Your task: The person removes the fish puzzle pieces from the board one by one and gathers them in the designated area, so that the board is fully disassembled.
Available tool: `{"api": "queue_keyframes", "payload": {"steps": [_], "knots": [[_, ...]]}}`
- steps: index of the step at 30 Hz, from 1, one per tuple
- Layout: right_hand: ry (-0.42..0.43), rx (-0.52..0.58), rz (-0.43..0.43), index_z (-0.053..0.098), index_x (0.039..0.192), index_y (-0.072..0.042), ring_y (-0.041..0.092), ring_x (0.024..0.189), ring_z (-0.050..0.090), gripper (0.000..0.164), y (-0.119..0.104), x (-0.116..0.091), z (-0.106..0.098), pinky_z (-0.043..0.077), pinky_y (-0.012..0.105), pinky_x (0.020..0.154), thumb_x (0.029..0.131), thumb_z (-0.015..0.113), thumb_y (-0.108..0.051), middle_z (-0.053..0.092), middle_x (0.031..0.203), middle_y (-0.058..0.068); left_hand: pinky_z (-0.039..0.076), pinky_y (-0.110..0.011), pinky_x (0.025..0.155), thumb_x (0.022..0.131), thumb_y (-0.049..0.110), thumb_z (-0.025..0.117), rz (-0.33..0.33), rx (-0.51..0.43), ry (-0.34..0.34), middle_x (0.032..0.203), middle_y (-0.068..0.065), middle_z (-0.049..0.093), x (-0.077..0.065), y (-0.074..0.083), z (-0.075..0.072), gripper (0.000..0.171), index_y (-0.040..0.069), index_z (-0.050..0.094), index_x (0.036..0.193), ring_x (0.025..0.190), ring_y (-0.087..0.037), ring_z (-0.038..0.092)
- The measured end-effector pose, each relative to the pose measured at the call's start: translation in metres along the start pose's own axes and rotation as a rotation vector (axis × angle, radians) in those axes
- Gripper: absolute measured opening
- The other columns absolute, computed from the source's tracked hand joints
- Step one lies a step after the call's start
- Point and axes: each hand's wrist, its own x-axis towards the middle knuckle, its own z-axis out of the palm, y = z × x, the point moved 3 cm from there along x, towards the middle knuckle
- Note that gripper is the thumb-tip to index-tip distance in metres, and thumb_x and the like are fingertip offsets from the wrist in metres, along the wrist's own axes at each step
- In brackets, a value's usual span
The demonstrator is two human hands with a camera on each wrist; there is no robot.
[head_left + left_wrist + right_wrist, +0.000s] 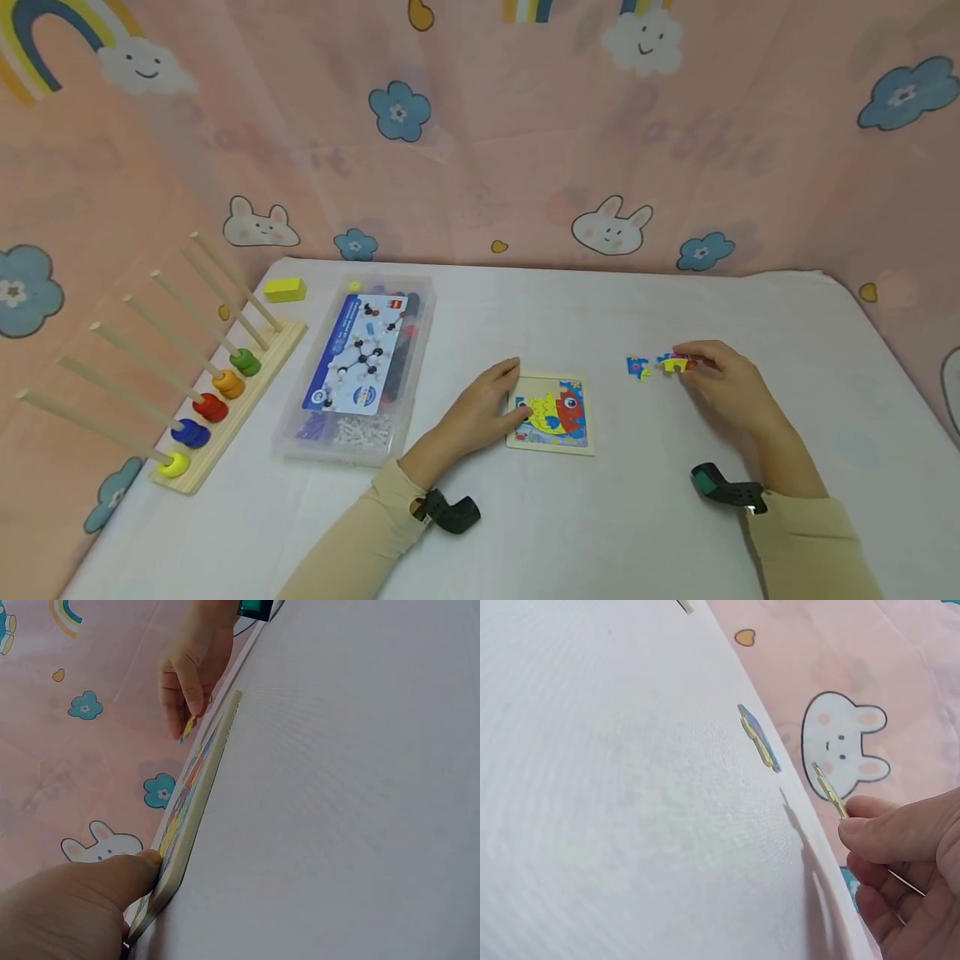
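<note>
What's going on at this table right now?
A person's left hand rests on the left side of a fish puzzle lying on the table. Their right hand pinches a small piece above the table, and another piece lies nearby. A plastic box and a wooden stand with colored rings sit off to the left.

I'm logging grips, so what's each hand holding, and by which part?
The right hand pinches a puzzle piece by one end; the left hand holds the puzzle board at its left edge.
</note>
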Motion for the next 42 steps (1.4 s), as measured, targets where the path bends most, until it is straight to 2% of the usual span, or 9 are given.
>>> {"api": "queue_keyframes", "payload": {"steps": [6, 16, 28, 42], "knots": [[0.023, -0.020, 0.025, 0.052, 0.127, 0.005, 0.048, 0.121, 0.043, 0.035, 0.008, -0.001, -0.001, 0.037, 0.065, 0.096, 0.093, 0.054, -0.002, 0.047, 0.129, 0.029, 0.033, -0.035, 0.113, 0.090, 0.033, 0.064, -0.003, -0.008, -0.003, 0.151, -0.011, 0.036, 0.000, 0.000, 0.000, 0.066, 0.000, 0.041, 0.142, 0.140, -0.024, 0.034], [0.042, -0.040, 0.068, 0.053, 0.128, 0.002, 0.047, 0.120, 0.044, 0.035, 0.023, -0.002, 0.003, 0.037, 0.063, 0.096, 0.094, 0.055, -0.008, 0.048, 0.130, 0.027, 0.034, -0.034, 0.112, 0.090, 0.033, 0.065, -0.007, -0.013, -0.002, 0.150, -0.011, 0.036, 0.001, -0.002, 0.002, 0.065, 0.000, 0.042, 0.141, 0.139, -0.023, 0.034], [0.047, -0.035, 0.028, 0.055, 0.124, 0.004, 0.048, 0.121, 0.042, 0.032, 0.026, -0.002, 0.005, 0.037, 0.064, 0.096, 0.094, 0.054, -0.006, 0.047, 0.129, 0.027, 0.033, -0.034, 0.112, 0.090, 0.033, 0.065, -0.019, -0.010, -0.008, 0.151, -0.010, 0.036, 0.001, 0.000, 0.000, 0.066, 0.000, 0.041, 0.142, 0.140, -0.023, 0.034], [0.028, -0.031, 0.038, 0.054, 0.126, 0.003, 0.047, 0.124, 0.040, 0.033, 0.028, -0.002, 0.006, 0.035, 0.063, 0.098, 0.095, 0.053, -0.006, 0.046, 0.131, 0.026, 0.033, -0.034, 0.113, 0.090, 0.033, 0.064, -0.007, -0.008, -0.005, 0.150, -0.011, 0.037, 0.001, -0.001, 0.001, 0.066, -0.001, 0.040, 0.142, 0.140, -0.023, 0.034]]}}
